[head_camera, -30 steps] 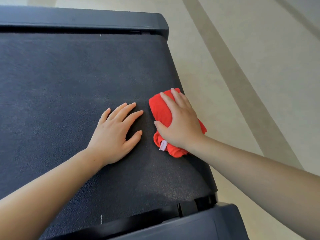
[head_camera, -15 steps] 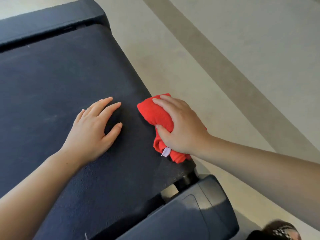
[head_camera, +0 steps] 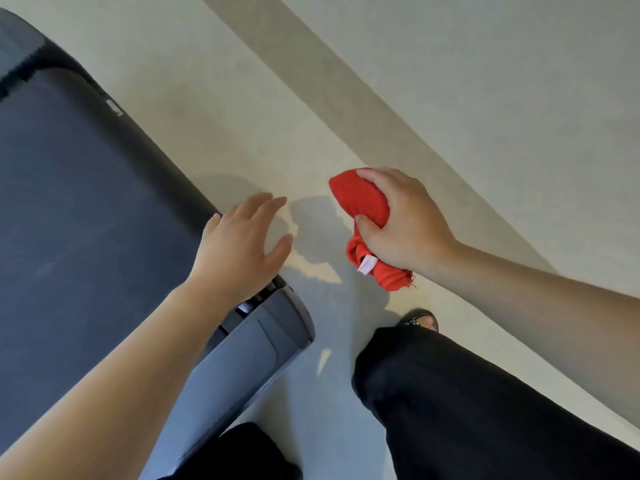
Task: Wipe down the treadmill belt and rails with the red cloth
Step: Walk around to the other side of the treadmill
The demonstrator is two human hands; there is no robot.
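The dark treadmill belt (head_camera: 76, 209) fills the left of the head view, with its black side rail (head_camera: 145, 147) running along its right edge. My right hand (head_camera: 405, 223) grips the bunched red cloth (head_camera: 363, 206), which has a small white tag, in the air over the floor to the right of the treadmill. My left hand (head_camera: 242, 244) is spread with straight fingers above the rail's edge, its fingertips out over the floor. It holds nothing.
The treadmill's grey end cover (head_camera: 263, 341) sits at the near corner. A pale floor (head_camera: 450, 81) with a darker diagonal band lies to the right. My dark trouser leg (head_camera: 467, 403) and a shoe (head_camera: 420, 318) stand beside the treadmill.
Both hands have come off the belt and moved right. The red cloth has been lifted from the belt's edge and is now over the floor. The view swung to the right.
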